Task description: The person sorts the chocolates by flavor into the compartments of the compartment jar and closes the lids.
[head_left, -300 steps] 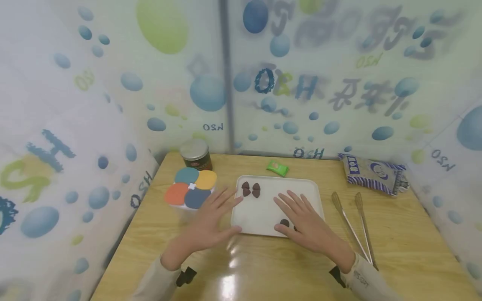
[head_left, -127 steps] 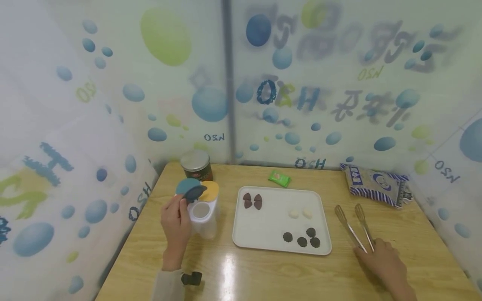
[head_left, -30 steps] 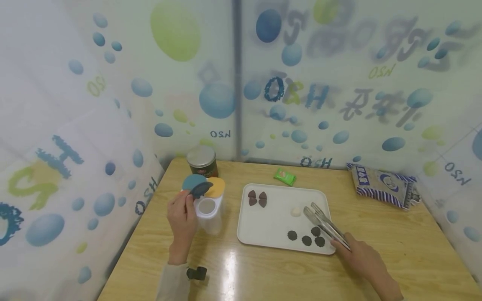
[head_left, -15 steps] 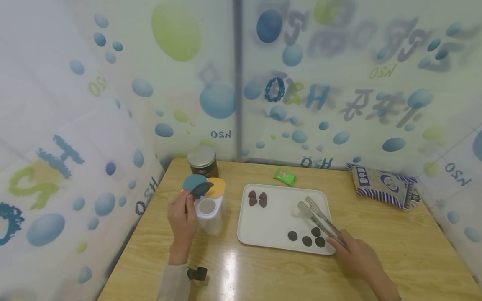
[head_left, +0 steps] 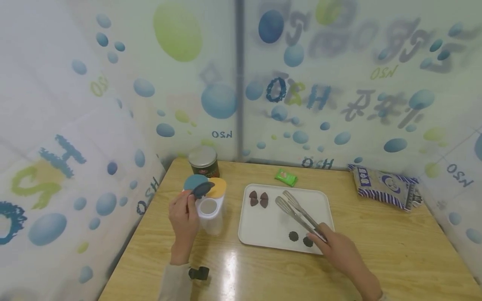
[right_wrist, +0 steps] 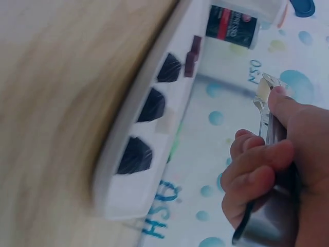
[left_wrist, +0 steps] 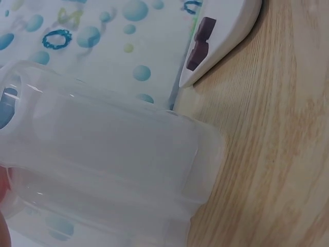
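My left hand [head_left: 183, 217] pinches the raised dark blue lid [head_left: 201, 190] of a clear storage container [head_left: 212, 223]. The round opening [head_left: 208, 206] under that lid is uncovered. My right hand [head_left: 340, 251] grips metal tongs [head_left: 301, 216] above the white tray [head_left: 256, 230]. Between the tong tips sits a small cream-coloured piece [right_wrist: 264, 91], seen in the right wrist view. Another pale piece [right_wrist: 165, 122] lies on the tray there. Dark scalloped discs [head_left: 293, 236] lie near the tray's front, partly hidden by the tongs and hand. Brown wedge-shaped pieces [head_left: 264, 200] lie at its back left.
Behind the container stands a tin [head_left: 203, 162] with a silver lid. A green packet [head_left: 286, 177] lies beyond the tray, and a striped bag [head_left: 385, 186] sits at the back right. Patterned walls [head_left: 180, 104] rise behind and left of the wooden table [head_left: 388, 234].
The tongs, lifted from the table, have moved from the tray's right side leftward with a cream piece between their tips. Earlier, my left hand raised the dark blue lid; it stays there.
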`<state>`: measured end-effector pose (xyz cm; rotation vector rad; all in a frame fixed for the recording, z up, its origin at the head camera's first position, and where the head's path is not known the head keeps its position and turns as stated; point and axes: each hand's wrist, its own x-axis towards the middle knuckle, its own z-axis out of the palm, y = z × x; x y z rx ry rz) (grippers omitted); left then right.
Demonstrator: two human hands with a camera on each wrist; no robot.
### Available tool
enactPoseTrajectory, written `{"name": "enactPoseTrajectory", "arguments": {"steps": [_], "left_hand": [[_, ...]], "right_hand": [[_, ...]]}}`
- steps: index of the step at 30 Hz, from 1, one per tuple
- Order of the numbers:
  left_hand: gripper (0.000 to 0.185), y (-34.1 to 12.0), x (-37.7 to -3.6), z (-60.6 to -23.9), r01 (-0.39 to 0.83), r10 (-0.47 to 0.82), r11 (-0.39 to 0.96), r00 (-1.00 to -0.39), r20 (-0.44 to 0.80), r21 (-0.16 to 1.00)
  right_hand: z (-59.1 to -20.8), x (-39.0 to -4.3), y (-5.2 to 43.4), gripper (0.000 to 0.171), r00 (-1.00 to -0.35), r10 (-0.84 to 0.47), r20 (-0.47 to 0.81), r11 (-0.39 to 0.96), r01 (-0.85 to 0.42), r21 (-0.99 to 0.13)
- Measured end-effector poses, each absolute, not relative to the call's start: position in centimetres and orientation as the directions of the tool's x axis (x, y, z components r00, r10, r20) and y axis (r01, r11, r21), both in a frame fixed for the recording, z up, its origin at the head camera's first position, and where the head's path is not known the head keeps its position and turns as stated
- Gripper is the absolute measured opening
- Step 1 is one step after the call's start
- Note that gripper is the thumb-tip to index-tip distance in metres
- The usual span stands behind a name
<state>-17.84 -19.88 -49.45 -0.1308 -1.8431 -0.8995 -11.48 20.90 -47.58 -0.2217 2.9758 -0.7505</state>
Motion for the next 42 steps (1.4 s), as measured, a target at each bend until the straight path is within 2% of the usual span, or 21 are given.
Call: {"name": "enactPoseTrajectory", "arguments": {"steps": [9,23,32,42], "left_hand": [[0.011,-20.1,-17.6,-49.5,0.473,-0.298,0.725,-0.440,0.847,0.501],[0.013,-19.7,-18.1,-49.2,0.500,-0.273,0.726,-0.420,0.865,0.472],[0.012,-19.6,-18.2,-49.2,0.511,-0.266,0.723,-0.415,0.870,0.465],[0.011,-19.8,-17.9,-49.1,0.492,-0.275,0.730,-0.424,0.863,0.474]], "right_hand": [[-46.0,-12.4,16.3,0.025,-0.957,-0.283,0.058,0.801,-0.269,-0.535],[-44.8,-13.6,8.8,0.033,-0.867,-0.467,0.175,0.715,-0.487,-0.501],[-44.8,-13.9,7.0,0.035,-0.857,-0.502,0.118,0.722,-0.490,-0.490],[-44.8,-13.5,7.0,0.047,-0.891,-0.451,0.046,0.740,-0.402,-0.539]]}}
